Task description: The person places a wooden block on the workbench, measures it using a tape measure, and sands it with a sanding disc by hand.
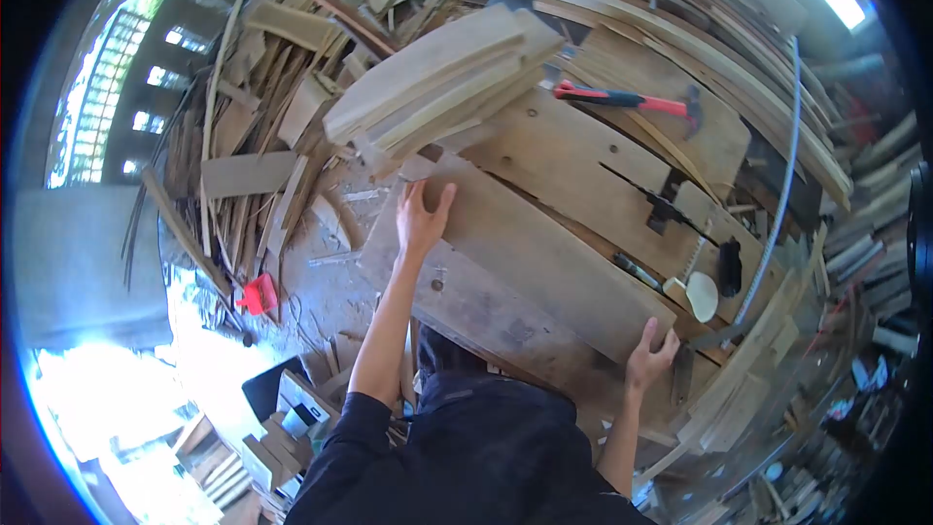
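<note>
A long, flat wooden board (549, 258) lies slantwise across the workbench (457, 294) in front of me. My left hand (425, 221) grips its far left end, thumb and fingers on the wood. At the near right end, my right hand (651, 358) holds the board's corner between thumb and fingers. Beyond the board, a hammer with a red and black handle (622, 98) rests on planks. A black bar clamp or similar tool (663, 209) lies closer, its exact kind unclear. A stack of pale boards (447, 87) stands past my left hand.
Scrap wood (282, 107) is heaped on the floor at the left, with a red dustpan (259, 294) near it. Long planks (680, 39) are piled along the far side. A pale oval piece (702, 297) and a black object (729, 267) sit at the bench's right.
</note>
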Tool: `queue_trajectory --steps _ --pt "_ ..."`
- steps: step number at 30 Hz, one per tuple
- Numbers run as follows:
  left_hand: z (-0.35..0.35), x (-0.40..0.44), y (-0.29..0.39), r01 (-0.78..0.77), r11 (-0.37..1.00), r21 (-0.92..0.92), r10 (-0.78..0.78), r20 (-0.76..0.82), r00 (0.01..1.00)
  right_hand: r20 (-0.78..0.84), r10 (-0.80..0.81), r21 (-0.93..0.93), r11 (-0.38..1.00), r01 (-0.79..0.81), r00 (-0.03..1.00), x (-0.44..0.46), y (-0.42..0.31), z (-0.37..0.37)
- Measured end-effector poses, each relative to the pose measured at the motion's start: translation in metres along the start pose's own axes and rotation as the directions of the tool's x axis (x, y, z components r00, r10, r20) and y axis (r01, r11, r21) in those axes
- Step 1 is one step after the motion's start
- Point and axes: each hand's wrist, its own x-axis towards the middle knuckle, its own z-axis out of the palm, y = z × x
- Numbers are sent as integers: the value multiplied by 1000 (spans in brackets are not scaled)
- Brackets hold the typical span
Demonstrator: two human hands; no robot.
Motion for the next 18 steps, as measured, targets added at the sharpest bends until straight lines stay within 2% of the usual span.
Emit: queue_trajectory --steps 2,3,5,9,10,11,13,14,15,17,18 --pt "-12 4 -5 14 995 -99 -6 77 997 -54 -16 23 1000 17 998 -2 15 4" --pt "-18 2 -9 16 991 -129 -2 106 994 -18 -45 52 998 45 999 -3 16 -4" --pt "-36 -14 -12 62 983 -172 -46 93 995 -15 -43 151 987 45 999 -5 32 -12" --pt "-64 -62 -33 129 965 -228 -129 16 992 -53 -81 196 977 90 995 -7 20 -37" --pt "-72 -69 -38 154 963 -222 -161 -10 987 37 -62 282 958 50 997 -9 0 -44" --pt "-83 -73 -47 185 944 -273 -184 28 982 125 -51 359 933 2 991 -13 -17 -46" --pt "-102 -81 -78 219 950 -220 -216 40 976 134 -107 331 942 58 985 -22 -41 -36" --pt "-116 -83 -92 238 915 -327 -238 42 970 156 -155 306 946 102 975 -28 -53 -30" --pt "-131 -81 -103 241 910 -337 -244 36 969 154 -169 304 946 116 974 -36 -64 -23" --pt "-163 -78 -137 294 897 -328 -308 12 951 276 -152 271 960 75 949 -59 -87 -2" --pt "-176 -77 -159 296 901 -318 -319 -21 947 276 -161 263 961 87 947 -77 -107 7"
